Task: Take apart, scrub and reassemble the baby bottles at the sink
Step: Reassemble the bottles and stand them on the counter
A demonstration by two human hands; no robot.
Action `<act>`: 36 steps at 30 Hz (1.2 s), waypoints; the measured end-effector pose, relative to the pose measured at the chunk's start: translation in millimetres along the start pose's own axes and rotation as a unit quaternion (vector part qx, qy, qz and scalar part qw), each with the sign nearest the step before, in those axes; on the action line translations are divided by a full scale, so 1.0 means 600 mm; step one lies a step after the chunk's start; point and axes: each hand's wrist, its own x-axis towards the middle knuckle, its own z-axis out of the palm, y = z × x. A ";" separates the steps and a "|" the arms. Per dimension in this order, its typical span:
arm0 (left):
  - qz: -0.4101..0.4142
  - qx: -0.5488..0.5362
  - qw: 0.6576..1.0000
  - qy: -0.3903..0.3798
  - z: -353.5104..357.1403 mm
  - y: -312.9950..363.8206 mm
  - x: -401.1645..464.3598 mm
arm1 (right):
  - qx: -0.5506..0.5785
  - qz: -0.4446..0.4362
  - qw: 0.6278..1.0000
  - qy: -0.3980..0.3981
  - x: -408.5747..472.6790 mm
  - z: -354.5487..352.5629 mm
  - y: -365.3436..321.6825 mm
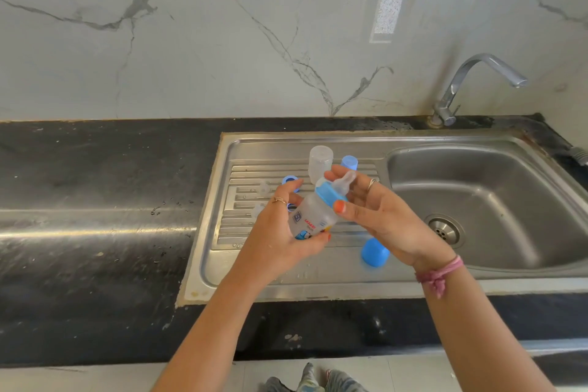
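Observation:
My left hand (pixel 280 235) grips the body of a clear baby bottle (pixel 313 218) with a printed label, held tilted above the steel draining board (pixel 219 251). My right hand (pixel 378 216) is around its blue collar (pixel 329 196) and clear teat (pixel 345 180), thumb on the collar, fingers behind. A blue cap (pixel 374 252), blurred, is just below my right palm, apart from it. Another clear bottle body (pixel 319 161) stands upside down behind, next to a blue cap (pixel 349 162). A blue ring (pixel 291 181) and clear teats (pixel 263 188) lie on the board.
The sink bowl (pixel 477 200) with its drain (pixel 444 229) lies to the right, under a chrome tap (pixel 471 83). Black countertop (pixel 95 200) stretches left, with a few water drops. A marble-pattern wall rises behind. Feet show on the floor below.

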 end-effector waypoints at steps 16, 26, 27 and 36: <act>0.020 0.027 0.998 0.050 0.006 0.021 -0.001 | -0.066 0.002 0.994 0.085 0.005 0.005 0.012; 0.010 0.052 0.994 0.093 0.020 0.020 0.009 | 0.097 -0.059 0.987 0.110 -0.003 0.035 0.017; 0.005 0.056 0.991 0.119 0.029 0.022 0.006 | 0.107 -0.071 0.980 0.149 -0.003 0.049 0.022; -0.117 -0.278 0.933 -0.196 -0.017 0.048 0.016 | 0.125 -0.130 0.980 0.082 0.000 0.012 -0.017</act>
